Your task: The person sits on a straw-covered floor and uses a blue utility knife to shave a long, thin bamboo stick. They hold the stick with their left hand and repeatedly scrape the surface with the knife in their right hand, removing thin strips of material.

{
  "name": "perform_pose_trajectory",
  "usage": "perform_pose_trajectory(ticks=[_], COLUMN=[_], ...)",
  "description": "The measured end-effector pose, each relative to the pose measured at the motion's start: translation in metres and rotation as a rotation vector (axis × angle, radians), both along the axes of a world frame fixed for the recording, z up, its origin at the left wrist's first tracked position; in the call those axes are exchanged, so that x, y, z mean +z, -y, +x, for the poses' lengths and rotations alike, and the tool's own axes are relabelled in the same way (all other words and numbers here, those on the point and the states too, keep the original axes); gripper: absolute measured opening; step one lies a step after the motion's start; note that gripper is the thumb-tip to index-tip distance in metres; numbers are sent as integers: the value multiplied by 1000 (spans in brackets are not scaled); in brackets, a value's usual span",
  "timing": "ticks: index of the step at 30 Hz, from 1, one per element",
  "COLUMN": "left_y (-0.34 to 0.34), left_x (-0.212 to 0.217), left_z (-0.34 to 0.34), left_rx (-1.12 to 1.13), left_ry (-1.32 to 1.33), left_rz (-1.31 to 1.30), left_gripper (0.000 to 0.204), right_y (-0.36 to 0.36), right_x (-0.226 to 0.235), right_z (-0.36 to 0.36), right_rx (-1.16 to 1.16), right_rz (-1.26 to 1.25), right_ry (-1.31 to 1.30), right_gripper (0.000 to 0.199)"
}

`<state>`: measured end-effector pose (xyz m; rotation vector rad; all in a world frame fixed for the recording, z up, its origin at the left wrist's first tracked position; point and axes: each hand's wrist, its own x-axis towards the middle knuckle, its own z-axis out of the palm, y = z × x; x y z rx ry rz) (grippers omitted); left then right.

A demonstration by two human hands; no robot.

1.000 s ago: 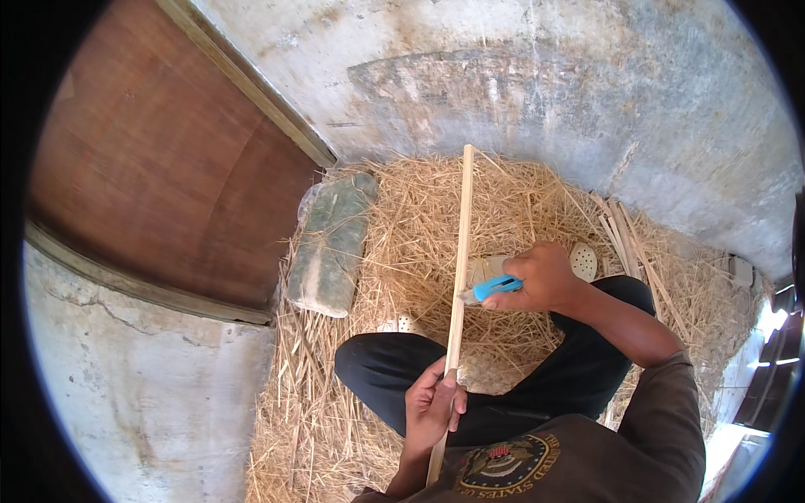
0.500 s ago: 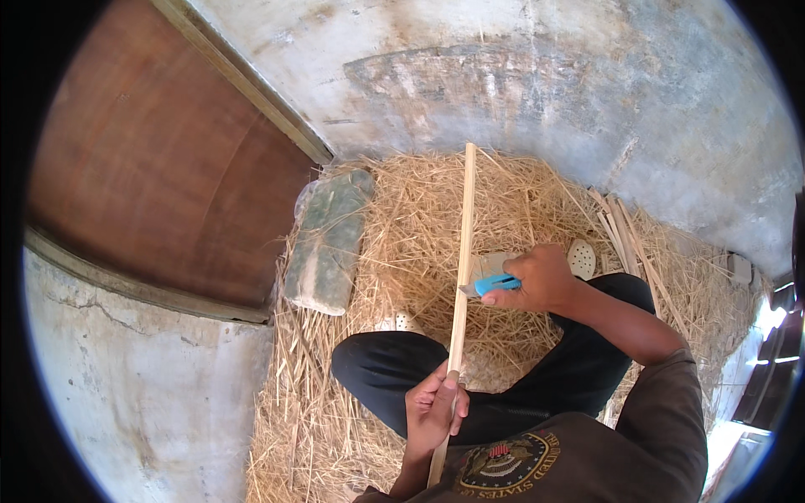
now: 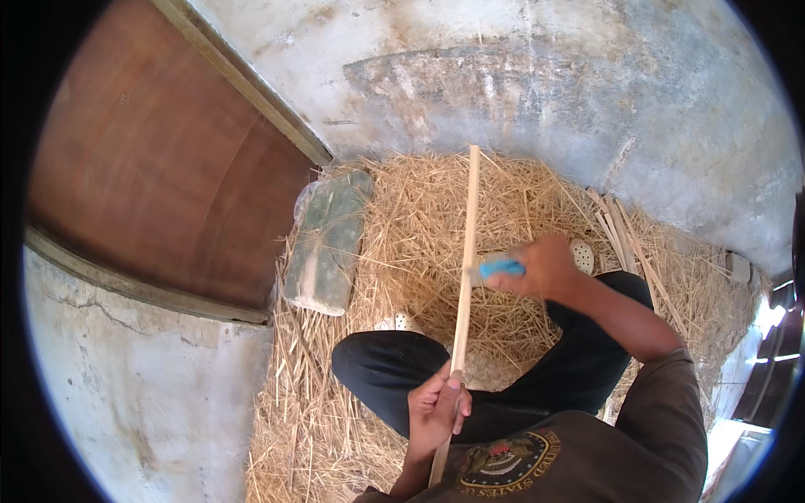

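Observation:
A long pale wooden strip [image 3: 471, 214] runs from my lap away toward the far wall. My left hand [image 3: 438, 407] is closed around its lower part, thumb on top, close to my shirt. My right hand [image 3: 545, 268] grips a blue utility knife [image 3: 501, 267], slightly smeared by motion. Its blade end is at the right side of the strip, about midway along; whether it touches the wood I cannot tell. Strip and knife are both above the straw, between my bent knees.
Loose straw [image 3: 419, 210] covers the floor. A greenish block-shaped slab [image 3: 329, 239] lies at the left, by a brown door panel [image 3: 159, 159]. Several wooden strips [image 3: 620, 235] rest at the right. A stained wall [image 3: 520, 84] rises at the back. Pale perforated shoes [image 3: 582, 256] show by my knees.
My right hand has moved the knife slightly away from me along the strip. The strip's far end has shifted a little to the right. My left hand keeps its hold.

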<state>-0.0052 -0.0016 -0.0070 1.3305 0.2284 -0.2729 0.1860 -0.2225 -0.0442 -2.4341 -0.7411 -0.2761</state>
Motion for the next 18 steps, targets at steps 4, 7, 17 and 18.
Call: perform_pose_trajectory(ticks=[4, 7, 17, 18], left_y=[-2, 0, 9, 10], left_x=[2, 7, 4, 6], left_z=[9, 9, 8, 9], left_rx=[21, 33, 24, 16], left_ry=[37, 25, 158, 155], left_rz=[47, 82, 337, 402], left_gripper=[38, 37, 37, 37], right_y=[-10, -11, -10, -9], right_x=[5, 5, -1, -4], right_z=[-15, -13, -6, -2], right_rx=[94, 102, 36, -15], right_rz=[-35, -23, 6, 14], right_ry=[-5, -3, 63, 60], right_gripper=[71, 71, 67, 67])
